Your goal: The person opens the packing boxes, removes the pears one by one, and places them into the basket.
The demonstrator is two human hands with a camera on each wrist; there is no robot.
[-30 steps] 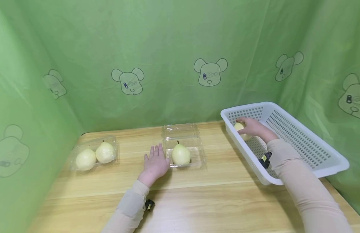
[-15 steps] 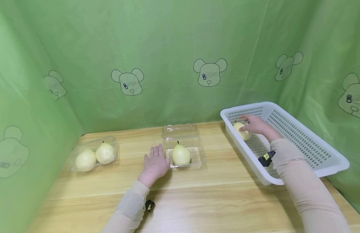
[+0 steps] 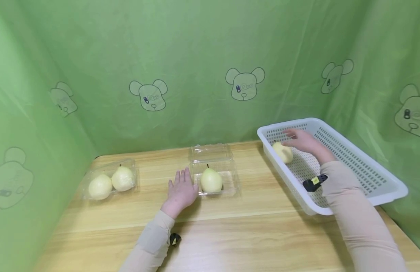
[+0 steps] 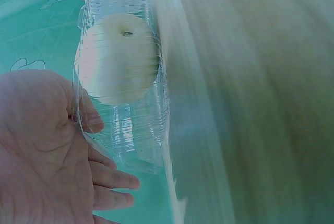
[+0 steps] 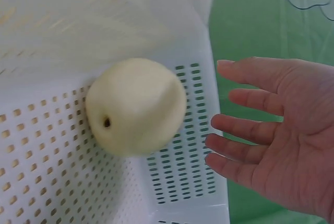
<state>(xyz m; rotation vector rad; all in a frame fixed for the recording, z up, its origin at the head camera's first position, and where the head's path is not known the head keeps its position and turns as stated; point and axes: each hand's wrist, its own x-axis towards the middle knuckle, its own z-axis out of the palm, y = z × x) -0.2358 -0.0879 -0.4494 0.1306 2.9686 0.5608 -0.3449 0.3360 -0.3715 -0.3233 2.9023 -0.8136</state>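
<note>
A pale yellow pear (image 3: 283,152) lies in the far left corner of a white perforated plastic basket (image 3: 388,189). Just above and to the right of that pear is my right hand (image 3: 304,141), its fingers spread; in the right wrist view a gap shows between the fingertips and the pear (image 5: 136,106). My left hand (image 3: 181,190) lies with straight fingers at the left side of an open clear plastic clamshell box (image 3: 230,181), the thumb touching its edge. Inside that box sits one pear (image 3: 211,180), stem up, on the left.
On the left of the wooden table (image 3: 230,234) stands another clear clamshell box (image 3: 133,166) holding two pears (image 3: 112,182). A green curtain (image 3: 196,41) with bear-head prints encloses the back and both sides. The basket's raised rim borders my right forearm.
My right hand has let go of the pear in the basket and drawn up and to the right, its fingers opening. The left hand and both clear boxes keep their places.
</note>
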